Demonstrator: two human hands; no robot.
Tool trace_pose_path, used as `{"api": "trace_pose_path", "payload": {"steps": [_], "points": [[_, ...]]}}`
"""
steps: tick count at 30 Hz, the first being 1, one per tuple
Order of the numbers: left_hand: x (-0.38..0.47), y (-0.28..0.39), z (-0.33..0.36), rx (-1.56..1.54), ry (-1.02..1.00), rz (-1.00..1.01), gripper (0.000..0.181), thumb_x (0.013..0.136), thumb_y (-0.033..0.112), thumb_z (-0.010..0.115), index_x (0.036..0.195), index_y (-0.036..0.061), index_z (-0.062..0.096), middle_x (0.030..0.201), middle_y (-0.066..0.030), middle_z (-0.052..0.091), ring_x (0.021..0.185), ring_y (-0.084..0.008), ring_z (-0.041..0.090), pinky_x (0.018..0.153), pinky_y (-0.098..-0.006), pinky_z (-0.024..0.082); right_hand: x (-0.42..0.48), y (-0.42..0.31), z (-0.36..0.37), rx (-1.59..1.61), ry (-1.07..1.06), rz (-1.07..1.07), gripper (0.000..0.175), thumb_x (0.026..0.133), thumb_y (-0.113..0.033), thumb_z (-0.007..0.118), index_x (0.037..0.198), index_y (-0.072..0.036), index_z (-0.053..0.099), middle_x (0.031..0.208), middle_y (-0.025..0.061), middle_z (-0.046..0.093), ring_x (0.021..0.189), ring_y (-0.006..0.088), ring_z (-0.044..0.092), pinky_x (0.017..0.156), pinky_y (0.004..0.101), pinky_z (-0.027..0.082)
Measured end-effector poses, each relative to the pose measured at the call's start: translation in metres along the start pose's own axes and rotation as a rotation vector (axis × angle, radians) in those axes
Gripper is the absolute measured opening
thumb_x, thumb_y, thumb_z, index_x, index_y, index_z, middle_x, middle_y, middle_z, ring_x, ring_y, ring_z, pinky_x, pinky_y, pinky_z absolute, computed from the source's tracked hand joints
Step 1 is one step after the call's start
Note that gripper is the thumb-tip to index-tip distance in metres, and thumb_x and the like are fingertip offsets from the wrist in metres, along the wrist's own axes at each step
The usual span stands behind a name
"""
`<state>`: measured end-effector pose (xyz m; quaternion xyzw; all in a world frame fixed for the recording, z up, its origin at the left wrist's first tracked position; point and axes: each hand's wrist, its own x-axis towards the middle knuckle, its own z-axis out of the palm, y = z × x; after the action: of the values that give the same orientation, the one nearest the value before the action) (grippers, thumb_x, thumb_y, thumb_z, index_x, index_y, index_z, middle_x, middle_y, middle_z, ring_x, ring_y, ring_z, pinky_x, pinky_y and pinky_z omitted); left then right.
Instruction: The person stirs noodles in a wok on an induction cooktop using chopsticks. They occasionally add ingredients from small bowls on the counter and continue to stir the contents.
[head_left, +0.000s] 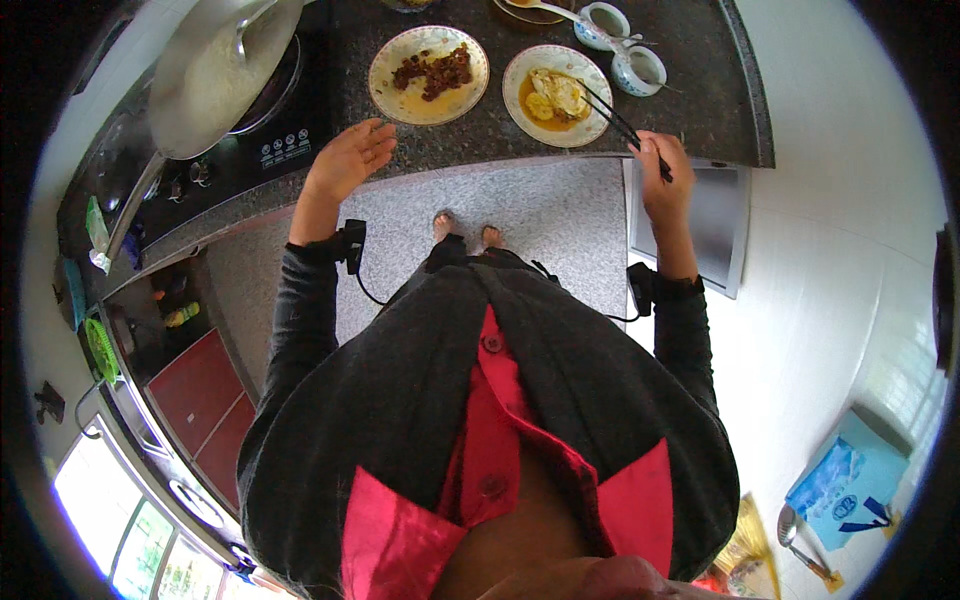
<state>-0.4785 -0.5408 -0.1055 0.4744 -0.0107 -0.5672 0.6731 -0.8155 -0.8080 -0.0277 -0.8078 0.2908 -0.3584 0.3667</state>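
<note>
My right hand (664, 166) grips a pair of black chopsticks (619, 124) over the right end of the counter. Their tips touch or hover just over a fried egg (561, 95), which lies in brownish liquid on a patterned white plate (517, 69). To its left stands a second patterned plate (386, 64) bearing dark reddish-brown chopped food (442, 73). My left hand (354, 159) is held palm up near the counter's front edge, fingers slightly bent, with nothing in it. It is nearest to the second plate and the cooktop.
A wok (225, 82) with pale contents and a metal utensil (241, 34) sits on the black cooktop (307, 127), its handle (135, 206) jutting towards the front left. Two small blue-and-white jars (637, 73) with spoons stand behind the egg plate. A dark stone counter edge (465, 146) runs before me.
</note>
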Motion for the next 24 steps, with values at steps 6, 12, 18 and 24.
{"api": "trace_pose_path", "payload": {"steps": [6, 12, 18, 24], "points": [[-0.024, 0.018, 0.011, -0.02, 0.151, 0.2, 0.041, 0.09, 0.023, 0.045, 0.123, -0.0002, 0.038, 0.12, -0.0169, 0.049, 0.104, -0.0265, 0.051, 0.086, -0.0367, 0.043, 0.009, 0.018, -0.003, -0.092, -0.161, -0.096, 0.013, 0.085, -0.004, 0.051, 0.088, 0.007, 0.059, 0.083, 0.0111, 0.056, 0.074, 0.0159, 0.058, 0.069, 0.026, 0.05], [-0.066, 0.026, -0.006, -0.176, 0.188, 0.362, 0.034, 0.091, 0.019, 0.041, 0.12, 0.0014, 0.044, 0.122, -0.0137, 0.048, 0.106, -0.0253, 0.05, 0.09, -0.0369, 0.04, 0.019, 0.022, -0.022, 0.165, -0.068, -0.058, 0.012, 0.084, -0.005, 0.053, 0.085, 0.004, 0.06, 0.079, 0.0095, 0.059, 0.068, 0.0133, 0.058, 0.058, 0.0248, 0.05], [-0.106, 0.002, -0.021, -0.3, 0.361, 0.425, 0.028, 0.091, 0.014, 0.041, 0.114, 0.0029, 0.05, 0.117, -0.0124, 0.052, 0.103, -0.0239, 0.052, 0.088, -0.0369, 0.041, 0.019, 0.023, -0.041, 0.309, -0.09, 0.013, 0.013, 0.085, -0.005, 0.051, 0.086, 0.006, 0.059, 0.082, 0.0093, 0.057, 0.071, 0.0128, 0.057, 0.065, 0.0274, 0.055], [-0.154, -0.008, -0.027, -0.473, 0.118, 0.509, 0.023, 0.09, 0.014, 0.045, 0.108, 0.0034, 0.054, 0.099, -0.008, 0.059, 0.089, -0.019, 0.055, 0.079, -0.0318, 0.045, 0.017, 0.027, -0.045, 0.322, -0.078, -0.002, 0.016, 0.088, -0.006, 0.048, 0.086, 0.006, 0.058, 0.084, 0.0093, 0.056, 0.075, 0.014, 0.056, 0.066, 0.0283, 0.055]]}}
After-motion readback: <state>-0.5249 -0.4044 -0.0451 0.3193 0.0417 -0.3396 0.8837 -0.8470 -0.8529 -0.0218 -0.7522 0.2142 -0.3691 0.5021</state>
